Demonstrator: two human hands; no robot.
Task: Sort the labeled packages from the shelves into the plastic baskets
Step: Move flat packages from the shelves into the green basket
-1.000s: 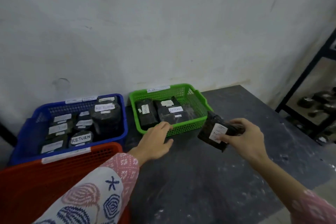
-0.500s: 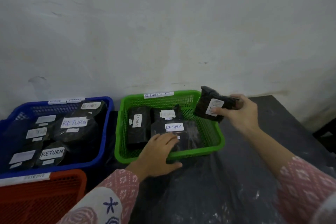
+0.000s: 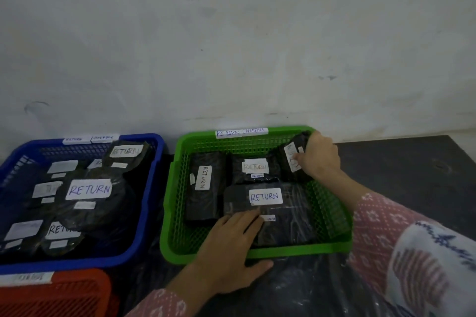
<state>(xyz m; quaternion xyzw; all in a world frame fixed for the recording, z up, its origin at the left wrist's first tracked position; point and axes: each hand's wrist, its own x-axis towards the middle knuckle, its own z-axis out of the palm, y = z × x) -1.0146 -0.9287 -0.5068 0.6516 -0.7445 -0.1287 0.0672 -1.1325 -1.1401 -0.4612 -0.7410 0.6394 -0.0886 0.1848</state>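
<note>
A green basket [image 3: 332, 203] tagged "RETURN OVERDUE" stands on the dark table. It holds three black packages with white "RETURN" labels: one upright at the left [image 3: 203, 188], one at the back [image 3: 253, 168], one at the front [image 3: 278, 213]. My right hand [image 3: 320, 157] grips a fourth black labelled package [image 3: 293, 159] inside the basket's back right corner. My left hand [image 3: 231, 242] lies over the basket's front rim, fingers resting on the front package.
A blue basket [image 3: 152, 188] left of the green one is full of several black "RETURN" packages. A red basket [image 3: 59, 293] sits at the lower left. The dark table [image 3: 401, 170] runs to the right, against a white wall.
My right hand has carried the black package from above the green basket's right rim down into its back right corner. My left hand stays on the front rim. The view has moved closer.
</note>
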